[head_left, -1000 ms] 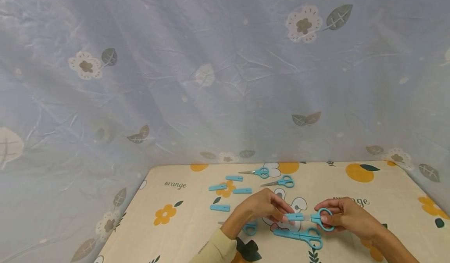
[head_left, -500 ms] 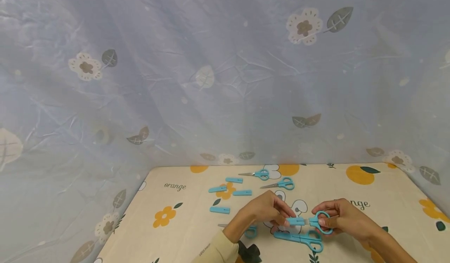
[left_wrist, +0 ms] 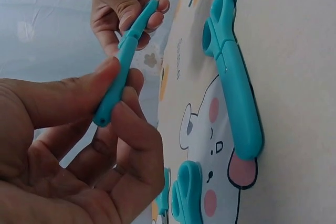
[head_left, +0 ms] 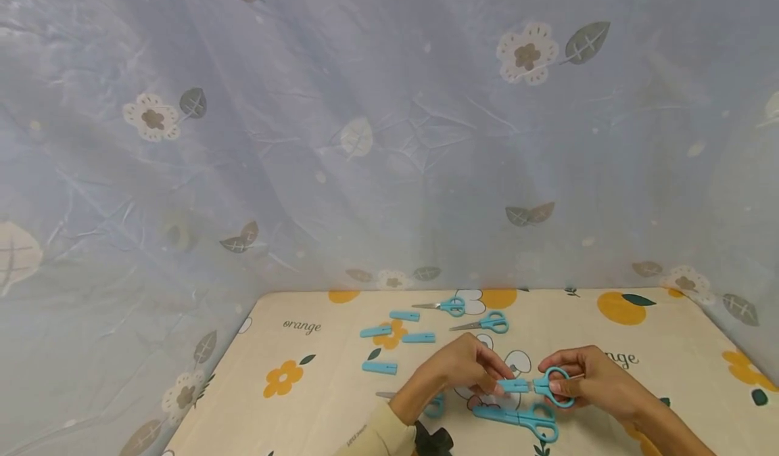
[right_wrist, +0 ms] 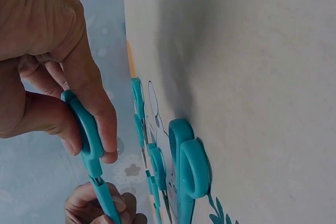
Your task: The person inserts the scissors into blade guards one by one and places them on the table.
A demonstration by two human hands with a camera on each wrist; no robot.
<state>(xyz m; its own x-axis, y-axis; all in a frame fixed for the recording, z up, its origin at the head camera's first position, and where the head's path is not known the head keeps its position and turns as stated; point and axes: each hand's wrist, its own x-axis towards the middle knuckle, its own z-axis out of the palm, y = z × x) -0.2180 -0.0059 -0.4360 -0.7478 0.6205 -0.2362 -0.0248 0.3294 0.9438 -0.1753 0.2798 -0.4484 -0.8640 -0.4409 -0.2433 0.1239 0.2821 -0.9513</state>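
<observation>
My left hand (head_left: 468,365) pinches a blue blade cover (head_left: 514,385) between thumb and fingers. Held by its finger loops in my right hand (head_left: 599,381) is a pair of blue scissors (head_left: 554,387), its blades mostly inside that cover, with a short bit of metal showing at the mouth in the head view. In the left wrist view, cover (left_wrist: 116,90) and scissors (left_wrist: 140,22) line up almost end to end. Just below the hands on the cloth lies another pair of scissors (head_left: 538,422) with its cover on, seen also in the right wrist view (right_wrist: 193,169).
Two uncovered scissors (head_left: 452,306) (head_left: 494,322) lie behind the hands. Several loose blue covers (head_left: 418,337) are left of them. Another pair of scissors (head_left: 435,406) is partly hidden by my left forearm. A patterned cloth (head_left: 328,388) covers the table, and a curtain (head_left: 389,138) hangs behind.
The scissors in my right hand and the cover in my left hand have come closer together, so less blade shows between them. Other items stay where they were.
</observation>
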